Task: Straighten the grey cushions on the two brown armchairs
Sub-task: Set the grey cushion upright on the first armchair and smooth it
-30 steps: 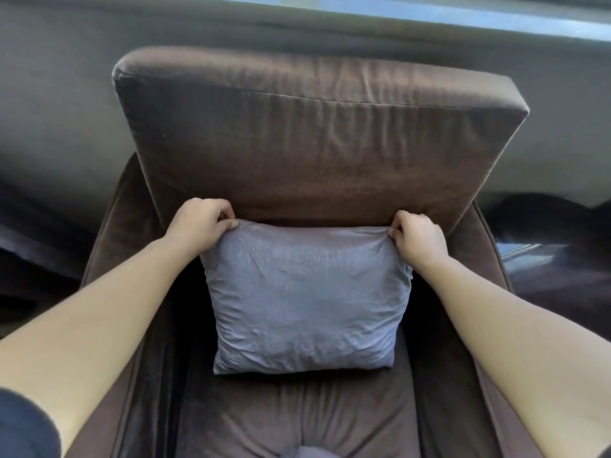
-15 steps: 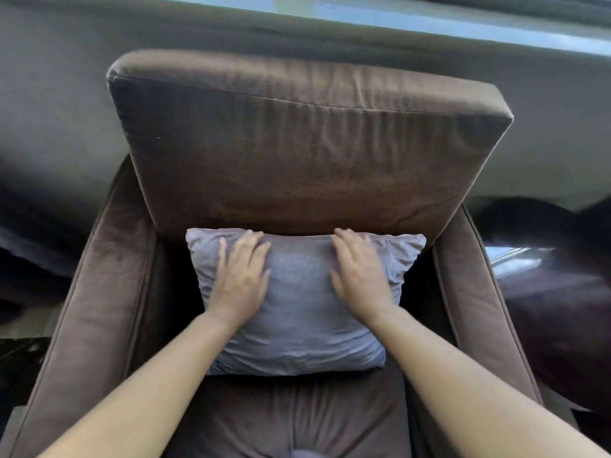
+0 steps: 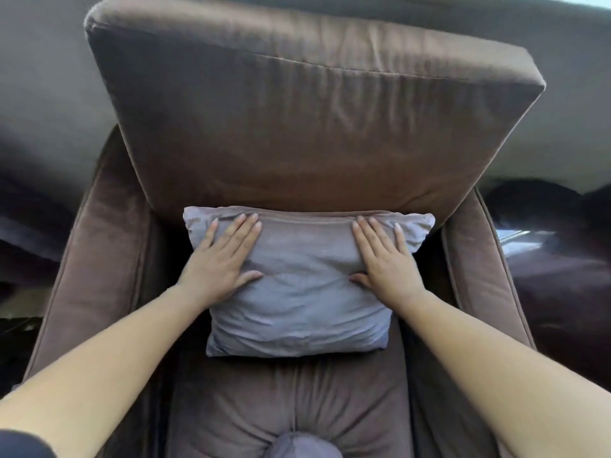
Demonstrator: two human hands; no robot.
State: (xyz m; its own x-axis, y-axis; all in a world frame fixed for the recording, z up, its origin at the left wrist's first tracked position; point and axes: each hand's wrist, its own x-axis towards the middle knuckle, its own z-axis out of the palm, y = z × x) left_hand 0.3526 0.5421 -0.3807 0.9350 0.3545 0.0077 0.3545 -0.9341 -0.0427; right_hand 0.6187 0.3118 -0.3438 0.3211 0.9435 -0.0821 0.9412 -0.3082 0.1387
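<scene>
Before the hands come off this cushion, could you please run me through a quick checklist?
1. Left hand flat on the grey cushion: ok.
2. Right hand flat on it: ok.
3. Cushion leaning against the backrest, top edge level: ok.
4. Cushion centred between the armrests: ok, roughly.
5. Fabric smooth: not ok, creases along the lower part.
6. Second armchair's cushion: cannot tell, out of view.

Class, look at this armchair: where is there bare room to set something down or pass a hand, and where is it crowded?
Free: the seat in front of the grey cushion, and the dark gaps between it and each armrest. Crowded: the cushion's upper half, under the flat left hand and right hand, tight against the backrest.
</scene>
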